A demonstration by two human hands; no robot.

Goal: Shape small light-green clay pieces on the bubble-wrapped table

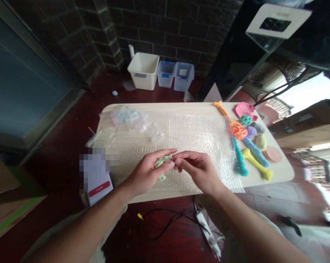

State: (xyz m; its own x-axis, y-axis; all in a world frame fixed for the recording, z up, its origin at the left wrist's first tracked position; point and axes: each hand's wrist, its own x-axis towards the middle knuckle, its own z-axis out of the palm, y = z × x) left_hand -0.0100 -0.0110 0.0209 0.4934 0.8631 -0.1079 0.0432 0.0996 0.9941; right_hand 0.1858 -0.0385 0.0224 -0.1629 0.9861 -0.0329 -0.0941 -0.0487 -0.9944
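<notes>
My left hand (147,171) is closed around a lumpy, pale green piece of modelling clay (162,160), held just above the bubble wrap (194,135). Part of the clay hangs out below the left thumb, and the fingers hide the rest. My right hand (199,168) is pinched at the clay's right end, its fingertips meeting those of the left hand. The exact contact there is too small to make out.
Colourful clay shapes lie on the table's right side, among them a yellow bone-like piece (258,164), a teal beaded strip (238,157) and an orange tangle (238,130). Clear plastic bags (137,120) lie back left; a phone (99,188) sits at the left edge. Bins (144,78) stand beyond.
</notes>
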